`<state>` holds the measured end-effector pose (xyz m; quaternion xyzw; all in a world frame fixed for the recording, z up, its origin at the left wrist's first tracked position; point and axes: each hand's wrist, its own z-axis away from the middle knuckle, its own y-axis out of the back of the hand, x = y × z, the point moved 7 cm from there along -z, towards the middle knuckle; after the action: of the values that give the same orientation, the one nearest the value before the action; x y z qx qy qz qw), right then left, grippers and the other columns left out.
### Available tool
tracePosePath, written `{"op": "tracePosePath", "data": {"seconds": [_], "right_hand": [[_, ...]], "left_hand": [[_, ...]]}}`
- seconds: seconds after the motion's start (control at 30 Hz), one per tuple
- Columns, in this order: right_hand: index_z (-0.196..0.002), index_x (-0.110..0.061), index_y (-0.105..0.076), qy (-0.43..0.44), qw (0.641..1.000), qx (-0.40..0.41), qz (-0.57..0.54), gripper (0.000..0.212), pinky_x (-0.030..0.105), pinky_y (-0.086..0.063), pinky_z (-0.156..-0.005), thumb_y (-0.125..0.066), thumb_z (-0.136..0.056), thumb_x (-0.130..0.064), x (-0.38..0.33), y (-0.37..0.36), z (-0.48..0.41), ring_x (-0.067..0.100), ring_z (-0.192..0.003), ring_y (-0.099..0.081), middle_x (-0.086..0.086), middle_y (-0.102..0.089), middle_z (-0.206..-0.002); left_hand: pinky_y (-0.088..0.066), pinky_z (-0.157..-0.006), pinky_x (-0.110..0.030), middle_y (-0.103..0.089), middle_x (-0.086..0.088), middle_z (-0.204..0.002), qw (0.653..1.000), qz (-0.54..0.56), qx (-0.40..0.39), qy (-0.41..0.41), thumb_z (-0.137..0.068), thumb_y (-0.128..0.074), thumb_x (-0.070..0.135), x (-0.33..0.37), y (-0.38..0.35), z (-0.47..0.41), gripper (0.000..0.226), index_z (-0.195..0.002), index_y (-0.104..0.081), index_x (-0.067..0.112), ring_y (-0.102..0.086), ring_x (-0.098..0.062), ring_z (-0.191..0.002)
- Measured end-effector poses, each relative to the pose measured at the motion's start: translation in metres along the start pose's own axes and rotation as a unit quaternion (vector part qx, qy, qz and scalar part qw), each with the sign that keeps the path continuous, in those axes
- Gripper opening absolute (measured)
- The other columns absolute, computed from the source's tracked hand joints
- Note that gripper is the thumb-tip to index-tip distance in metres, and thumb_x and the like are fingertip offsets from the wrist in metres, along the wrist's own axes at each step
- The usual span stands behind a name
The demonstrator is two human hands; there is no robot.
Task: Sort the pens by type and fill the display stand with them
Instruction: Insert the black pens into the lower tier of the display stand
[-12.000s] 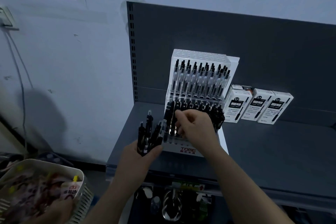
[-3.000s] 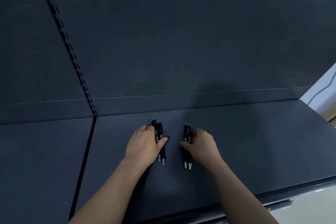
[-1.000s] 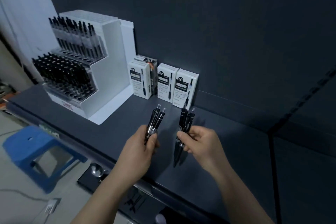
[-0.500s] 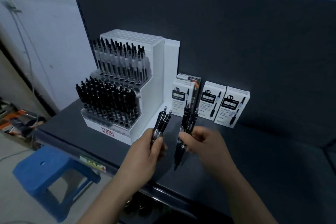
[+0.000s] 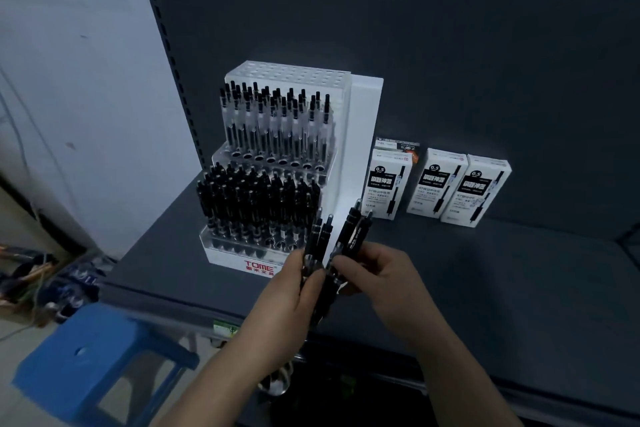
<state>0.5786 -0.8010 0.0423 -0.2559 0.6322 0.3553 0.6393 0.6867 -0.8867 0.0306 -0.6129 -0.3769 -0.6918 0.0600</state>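
The left hand [image 5: 289, 295] gripped a few black pens [image 5: 321, 236] upright. The right hand [image 5: 382, 279] pinched a second bunch [image 5: 354, 234] just beside them, near the white display stand [image 5: 365, 121], left of the pen boxes [image 5: 438, 184] on the dark shelf [image 5: 519, 288].

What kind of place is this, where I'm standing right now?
Probably a stationery shop's restocking spot: a slotted retail shelf, a tiered stand filled with pens, and boxes of pens lined up beside it.
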Motion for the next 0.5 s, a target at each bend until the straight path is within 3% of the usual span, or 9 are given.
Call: {"op": "tracePosePath", "data": {"seconds": [0.1, 0.2, 0.33, 0.5], "right_hand": [[-0.081, -0.021, -0.073, -0.003, 1.0, -0.001, 0.006, 0.009, 0.021, -0.051, -0.063, -0.068, -0.088, -0.017, -0.003, -0.004, -0.001, 0.007, -0.063, -0.061, -0.005, -0.07, -0.068], [-0.073, -0.02, -0.069, -0.002, 1.0, -0.007, 0.021, 0.015, 0.017, -0.041, -0.054, -0.067, -0.088, -0.019, -0.008, -0.008, -0.001, 0.005, -0.053, -0.046, -0.01, -0.056, -0.052], [-0.069, -0.007, -0.062, -0.009, 1.0, 0.004, 0.011, 0.03, 0.029, -0.036, -0.054, -0.066, -0.088, -0.029, -0.01, -0.01, -0.005, 0.016, -0.052, -0.041, 0.002, -0.049, -0.052], [-0.074, -0.006, -0.062, 0.008, 1.0, -0.015, 0.003, 0.026, 0.035, -0.049, -0.063, -0.059, -0.094, -0.021, -0.012, -0.016, -0.009, 0.018, -0.054, -0.054, 0.011, -0.06, -0.06]], "left_hand": [[-0.043, -0.055, -0.016, -0.061, 0.007, -0.077, 1.0, 0.015, 0.002, 0.005, -0.1, -0.043, 0.032, -0.002, 0.003, 0.0, 0.007, -0.095, -0.047, 0.033, -0.059, -0.002, -0.068], [-0.047, -0.061, -0.017, -0.065, 0.007, -0.085, 1.0, 0.025, 0.001, -0.001, -0.099, -0.043, 0.032, -0.002, 0.006, 0.003, 0.007, -0.1, -0.049, 0.036, -0.061, -0.002, -0.074], [-0.045, -0.058, -0.026, -0.061, -0.01, -0.083, 0.998, 0.047, 0.032, 0.002, -0.099, -0.044, 0.035, -0.002, 0.018, 0.006, 0.011, -0.102, -0.049, 0.026, -0.057, -0.014, -0.067], [-0.048, -0.071, -0.04, -0.065, -0.006, -0.087, 0.998, 0.031, 0.045, -0.003, -0.099, -0.042, 0.036, -0.011, 0.023, 0.014, 0.013, -0.105, -0.05, 0.027, -0.061, -0.02, -0.078]]}}
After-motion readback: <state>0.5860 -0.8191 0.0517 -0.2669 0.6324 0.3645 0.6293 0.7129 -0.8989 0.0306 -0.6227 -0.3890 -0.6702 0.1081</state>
